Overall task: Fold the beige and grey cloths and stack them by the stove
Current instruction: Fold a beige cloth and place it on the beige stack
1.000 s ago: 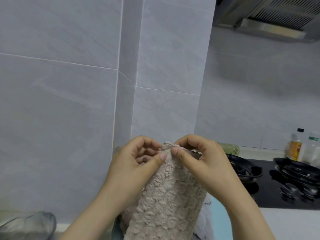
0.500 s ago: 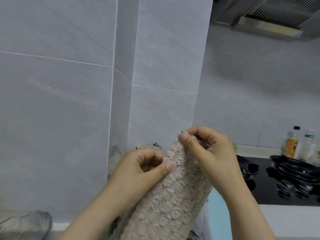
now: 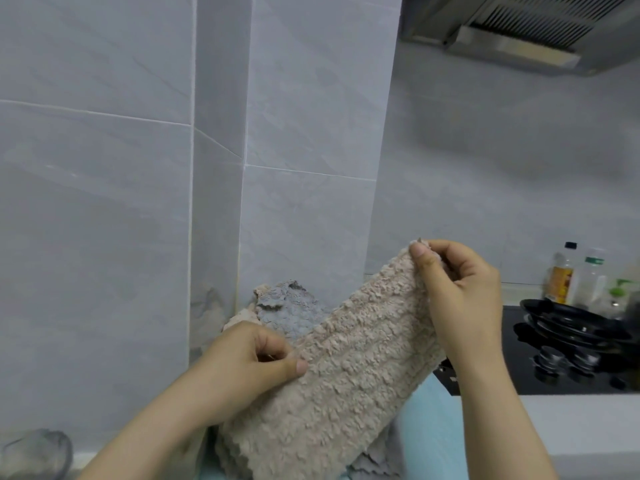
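– Beige cloth (image 3: pixel 346 386): where is it, and how does it look?
– Held in the air above the counter (image 3: pixel 571 431), by the stove's (image 3: pixel 519 375) left edge. It's nubbly and pale pinkish beige, a long band slanting up to the right, with layered wavy edges at its low end.
– Who has hold of it?
– Both hands. The left hand (image 3: pixel 242 368) pinches the lower left edge, thumb on top and fingers curled behind. The right hand (image 3: pixel 460 292) pinches the top corner between thumb and forefinger.
– And the grey cloth (image 3: pixel 294 313)?
– Bunched behind the beige one, between the hands and near the wall.
– Any writing?
– Bottles (image 3: pixel 562 275) stand at the stove's back edge, one with an orange label, one with a green band. There may be text, but it's too blurred to read.
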A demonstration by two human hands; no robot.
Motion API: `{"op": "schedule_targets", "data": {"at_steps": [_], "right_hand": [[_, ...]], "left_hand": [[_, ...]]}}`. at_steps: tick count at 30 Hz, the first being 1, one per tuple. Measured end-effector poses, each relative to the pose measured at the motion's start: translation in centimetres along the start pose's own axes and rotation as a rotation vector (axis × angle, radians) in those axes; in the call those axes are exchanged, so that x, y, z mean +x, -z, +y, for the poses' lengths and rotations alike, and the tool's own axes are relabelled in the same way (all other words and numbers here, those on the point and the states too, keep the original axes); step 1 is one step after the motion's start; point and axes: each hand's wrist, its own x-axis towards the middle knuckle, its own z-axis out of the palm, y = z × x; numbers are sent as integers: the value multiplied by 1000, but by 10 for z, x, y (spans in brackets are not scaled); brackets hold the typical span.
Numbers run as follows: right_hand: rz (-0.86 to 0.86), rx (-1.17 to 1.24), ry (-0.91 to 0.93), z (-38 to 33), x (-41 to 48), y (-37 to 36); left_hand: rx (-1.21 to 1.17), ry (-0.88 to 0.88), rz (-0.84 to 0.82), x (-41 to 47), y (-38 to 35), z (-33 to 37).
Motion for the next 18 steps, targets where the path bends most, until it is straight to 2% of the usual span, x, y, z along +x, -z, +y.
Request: {"op": "schedule_targets", "data": {"at_steps": [8, 11, 14, 18], "right_hand": [[123, -4, -24, 13, 5, 9], [153, -9, -36, 16, 6, 12], [182, -50, -36, 22, 6, 14], [198, -178, -16, 30, 6, 18]], "left_hand": [[184, 87, 73, 1, 11, -7], [254, 83, 163, 1, 11, -11], [304, 38, 325, 4, 9, -12], [183, 45, 487, 6, 7, -11]]}}
